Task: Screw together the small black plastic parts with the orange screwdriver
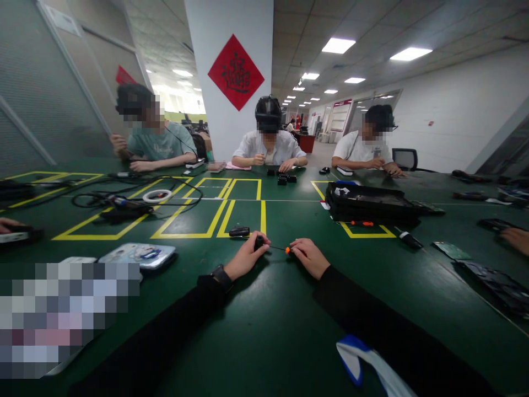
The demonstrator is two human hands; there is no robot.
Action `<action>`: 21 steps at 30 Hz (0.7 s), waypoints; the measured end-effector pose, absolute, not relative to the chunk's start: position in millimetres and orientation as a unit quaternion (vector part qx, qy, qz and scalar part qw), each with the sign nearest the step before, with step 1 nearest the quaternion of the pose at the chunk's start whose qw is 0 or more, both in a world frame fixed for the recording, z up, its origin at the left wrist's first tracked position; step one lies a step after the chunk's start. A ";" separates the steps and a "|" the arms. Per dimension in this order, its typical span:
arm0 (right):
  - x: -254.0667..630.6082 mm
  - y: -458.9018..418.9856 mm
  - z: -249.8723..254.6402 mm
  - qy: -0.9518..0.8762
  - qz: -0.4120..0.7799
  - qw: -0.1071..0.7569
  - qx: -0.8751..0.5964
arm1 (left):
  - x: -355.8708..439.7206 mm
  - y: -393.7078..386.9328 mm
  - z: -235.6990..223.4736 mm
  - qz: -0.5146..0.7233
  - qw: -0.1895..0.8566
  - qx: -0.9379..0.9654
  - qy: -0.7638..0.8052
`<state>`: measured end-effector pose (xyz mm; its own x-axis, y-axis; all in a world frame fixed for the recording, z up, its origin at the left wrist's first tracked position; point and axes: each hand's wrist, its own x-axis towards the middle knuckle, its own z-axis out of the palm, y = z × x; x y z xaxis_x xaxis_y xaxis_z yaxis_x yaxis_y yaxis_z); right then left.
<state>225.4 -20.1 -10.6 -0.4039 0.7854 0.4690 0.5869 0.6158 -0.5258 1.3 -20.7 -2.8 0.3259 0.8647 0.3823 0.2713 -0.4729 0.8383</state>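
My left hand point(248, 256) is closed around the dark, round-ended handle point(259, 241) of what looks like a screwdriver. Its thin shaft point(276, 248) runs sideways across the gap between my hands, just above the green table. At the shaft's right end, the fingertips of my right hand point(308, 256) pinch a small orange piece point(288, 250); its exact kind is too small to tell. Just beyond my left hand lies a short black handle-like object point(238, 231), untouched. My fingers hide part of both held ends.
A black tool case point(367, 201) lies right of centre, with an orange-and-black tool point(361, 223) before it. Cables point(119, 204) and a white ring point(157, 196) are left. A decorated tin point(138, 255) is near left, a blue-white strap point(367, 361) near right. Several people sit around the table.
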 end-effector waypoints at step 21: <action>222.5 -29.1 -7.6 -0.822 0.133 0.350 -0.430 | 1.8 -22.4 -1.4 0.427 0.333 0.739 0.401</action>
<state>222.5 -29.1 -7.6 -0.3851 0.7998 0.4604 0.6143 0.5945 -0.5189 1.8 -22.4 -1.4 0.3128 0.8771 0.3645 0.3088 -0.4568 0.8343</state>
